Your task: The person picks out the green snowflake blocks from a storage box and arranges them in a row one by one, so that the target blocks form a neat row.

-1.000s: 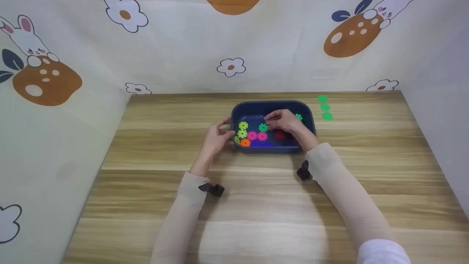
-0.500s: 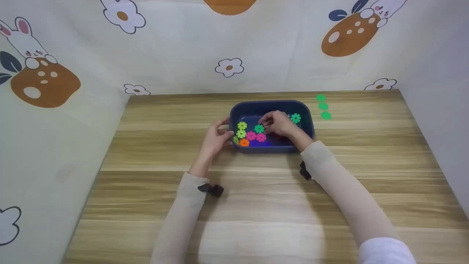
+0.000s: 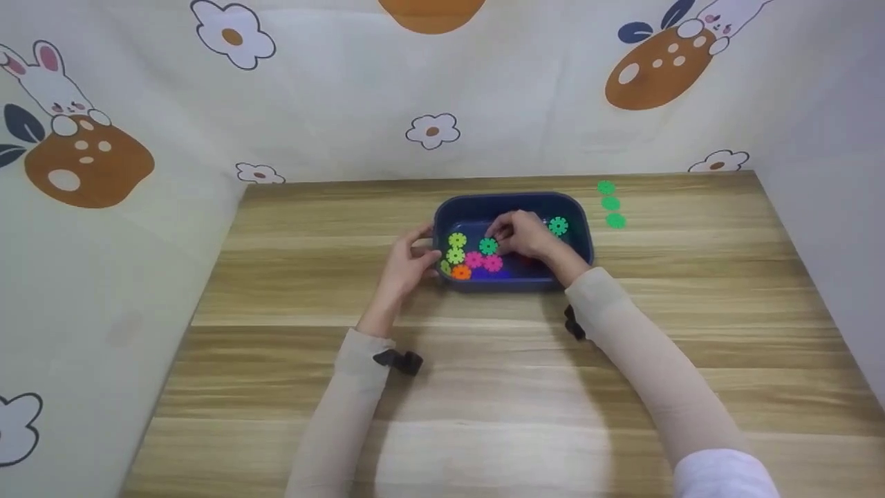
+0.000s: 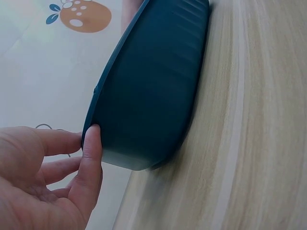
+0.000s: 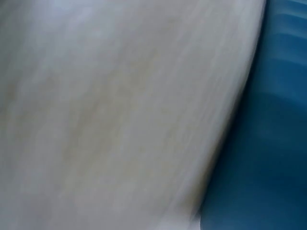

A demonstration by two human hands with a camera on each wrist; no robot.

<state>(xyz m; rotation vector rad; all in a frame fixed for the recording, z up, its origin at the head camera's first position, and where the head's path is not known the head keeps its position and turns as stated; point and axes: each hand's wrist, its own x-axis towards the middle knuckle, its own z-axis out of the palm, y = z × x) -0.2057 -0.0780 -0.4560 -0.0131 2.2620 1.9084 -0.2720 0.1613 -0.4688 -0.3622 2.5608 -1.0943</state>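
Note:
A dark blue plastic tray (image 3: pixel 511 285) stands on the table with several notched plastic discs inside. My left hand (image 3: pixel 406 266) holds its left end; in the left wrist view thumb and finger pinch the tray's rim (image 4: pixel 91 112). Over the tray's middle, my right hand (image 3: pixel 527 234) has bent fingers and pinches the edge of a green notched disc (image 3: pixel 488 246). Just below that disc lie pink discs (image 3: pixel 482 261). Yellow-green discs (image 3: pixel 456 247) and an orange disc (image 3: pixel 461 272) are at the left. The right wrist view shows only tabletop and the tray's outer wall (image 5: pixel 259 167).
Another green disc (image 3: pixel 558 225) lies at the tray's right end, and blue pieces (image 3: pixel 491 274) lie along its near wall. Three green discs (image 3: pixel 610 203) form a column on the table beyond the tray's right side. A patterned cloth (image 3: pixel 332 104) rises behind the table.
My right hand has shifted slightly left and toward me inside the tray, and the green disc at its fingertips has moved a little left. My left hand stays on the rim.

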